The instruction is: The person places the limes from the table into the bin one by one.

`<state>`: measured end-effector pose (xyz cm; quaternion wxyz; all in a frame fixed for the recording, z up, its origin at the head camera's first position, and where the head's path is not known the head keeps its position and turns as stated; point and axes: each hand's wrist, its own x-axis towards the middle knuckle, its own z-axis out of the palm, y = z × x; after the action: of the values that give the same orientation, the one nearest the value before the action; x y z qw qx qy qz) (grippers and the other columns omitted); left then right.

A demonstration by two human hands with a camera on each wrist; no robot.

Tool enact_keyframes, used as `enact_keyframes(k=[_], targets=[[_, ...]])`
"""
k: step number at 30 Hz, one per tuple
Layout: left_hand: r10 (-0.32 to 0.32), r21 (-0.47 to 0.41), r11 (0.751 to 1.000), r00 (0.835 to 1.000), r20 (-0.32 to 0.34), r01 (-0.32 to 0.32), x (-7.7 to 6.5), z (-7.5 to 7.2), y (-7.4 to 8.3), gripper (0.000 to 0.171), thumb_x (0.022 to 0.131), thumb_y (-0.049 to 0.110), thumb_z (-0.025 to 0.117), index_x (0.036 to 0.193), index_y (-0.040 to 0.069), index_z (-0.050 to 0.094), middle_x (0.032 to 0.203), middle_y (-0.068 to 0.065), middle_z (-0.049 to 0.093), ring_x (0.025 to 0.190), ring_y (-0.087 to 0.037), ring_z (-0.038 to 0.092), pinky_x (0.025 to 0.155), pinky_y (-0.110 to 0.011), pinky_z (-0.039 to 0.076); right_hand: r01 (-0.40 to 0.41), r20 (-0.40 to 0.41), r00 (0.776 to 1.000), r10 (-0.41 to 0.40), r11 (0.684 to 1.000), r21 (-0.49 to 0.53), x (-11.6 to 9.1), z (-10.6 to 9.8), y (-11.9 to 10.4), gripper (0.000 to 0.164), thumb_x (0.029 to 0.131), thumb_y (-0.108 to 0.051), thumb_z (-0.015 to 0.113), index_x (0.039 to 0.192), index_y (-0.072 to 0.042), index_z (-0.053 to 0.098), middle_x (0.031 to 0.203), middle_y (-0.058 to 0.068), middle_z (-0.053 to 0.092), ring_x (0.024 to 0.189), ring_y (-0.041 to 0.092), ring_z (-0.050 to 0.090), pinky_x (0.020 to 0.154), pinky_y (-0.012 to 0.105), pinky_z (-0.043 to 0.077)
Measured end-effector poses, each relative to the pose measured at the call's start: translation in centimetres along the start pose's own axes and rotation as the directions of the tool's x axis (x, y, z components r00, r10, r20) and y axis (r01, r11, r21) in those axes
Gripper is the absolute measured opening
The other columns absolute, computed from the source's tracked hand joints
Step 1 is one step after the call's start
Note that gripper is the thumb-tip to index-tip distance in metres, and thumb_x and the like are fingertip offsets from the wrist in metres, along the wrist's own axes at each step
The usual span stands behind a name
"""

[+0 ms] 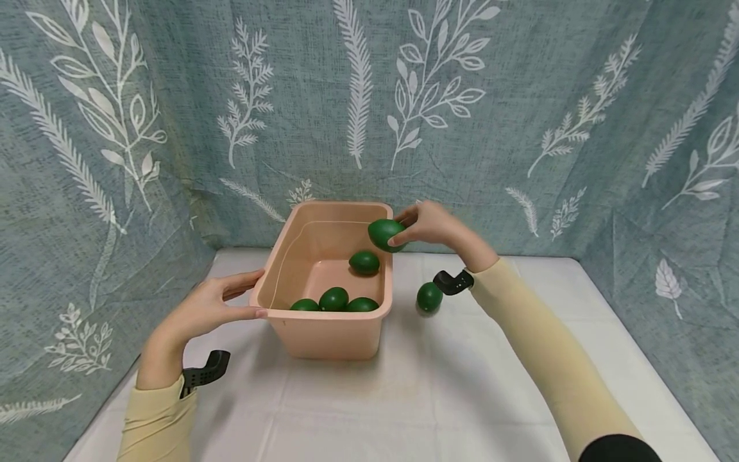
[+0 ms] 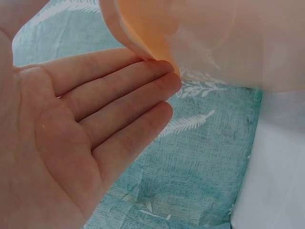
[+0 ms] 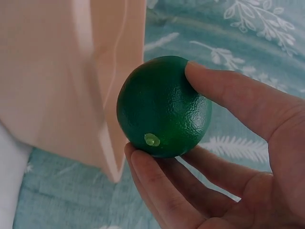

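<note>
My right hand point(image 1: 430, 224) pinches a green lime point(image 3: 164, 107) between thumb and fingers, above the right rim of a peach plastic bin point(image 1: 335, 333). The lime's pale stem end faces the right wrist camera. Inside the bin lie several more limes: one lime point(image 1: 364, 262) rests toward the right wall, and the others, such as this lime point(image 1: 333, 299), sit near the front wall, which partly hides them. At the bin's left side my left hand point(image 1: 208, 308) touches the rim with thumb and fingertips. Its fingers point(image 2: 128, 93) are straight in the left wrist view.
One loose lime point(image 1: 429, 298) lies on the white-covered table point(image 1: 462, 385), right of the bin and beside the black right wrist strap point(image 1: 453, 282). A teal curtain point(image 1: 312, 96) with white leaf prints hangs behind the table and along its sides.
</note>
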<state>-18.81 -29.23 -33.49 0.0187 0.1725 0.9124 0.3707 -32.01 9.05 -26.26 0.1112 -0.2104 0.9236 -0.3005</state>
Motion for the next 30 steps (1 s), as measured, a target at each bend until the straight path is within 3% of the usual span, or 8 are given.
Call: enact_keyframes(k=[12,19,27,30], targets=[[0.0,0.0,1.0,1.0,-0.001,0.0,0.1,0.0,-0.1,0.073,0.083,0.037,0.073,0.144,0.013,0.042,0.146,-0.011,0.044,0.134,-0.04,0.039,0.106,-0.055,0.038,0.027,0.041,0.999,-0.028,0.999,0.031,2.0,1.2,-2.9,0.055,0.079,-0.033,0.076,0.128,-0.012,0.061,0.125,0.01,0.063,0.1,0.02,0.065,0.086,0.034,0.056],[-0.004,0.001,1.0,1.0,-0.003,0.004,0.2,-0.1,-0.2,0.074,0.082,0.038,0.074,0.144,0.013,0.043,0.145,-0.011,0.045,0.133,-0.04,0.04,0.106,-0.054,0.038,0.005,0.08,0.997,-0.011,0.997,0.072,3.5,2.2,-4.1,0.056,0.08,-0.031,0.077,0.129,-0.012,0.06,0.129,0.01,0.06,0.096,0.02,0.068,0.087,0.036,0.056],[-0.012,-0.022,1.0,1.0,0.009,0.012,0.1,-0.1,-0.2,0.073,0.083,0.038,0.073,0.145,0.013,0.042,0.146,-0.01,0.043,0.135,-0.04,0.038,0.107,-0.054,0.037,0.013,0.079,0.997,-0.02,0.996,0.088,5.0,3.8,-5.0,0.052,0.081,-0.031,0.076,0.127,-0.012,0.062,0.127,0.009,0.062,0.1,0.019,0.066,0.079,0.026,0.057],[-0.018,-0.033,0.999,1.0,0.018,0.018,0.1,-0.1,-0.1,0.074,0.083,0.039,0.073,0.145,0.014,0.041,0.147,-0.011,0.043,0.135,-0.04,0.037,0.107,-0.056,0.037,0.025,0.058,0.998,-0.031,0.995,0.095,5.1,4.1,-4.8,0.047,0.082,-0.031,0.075,0.124,-0.012,0.064,0.123,0.008,0.065,0.105,0.02,0.064,0.081,0.028,0.056]])
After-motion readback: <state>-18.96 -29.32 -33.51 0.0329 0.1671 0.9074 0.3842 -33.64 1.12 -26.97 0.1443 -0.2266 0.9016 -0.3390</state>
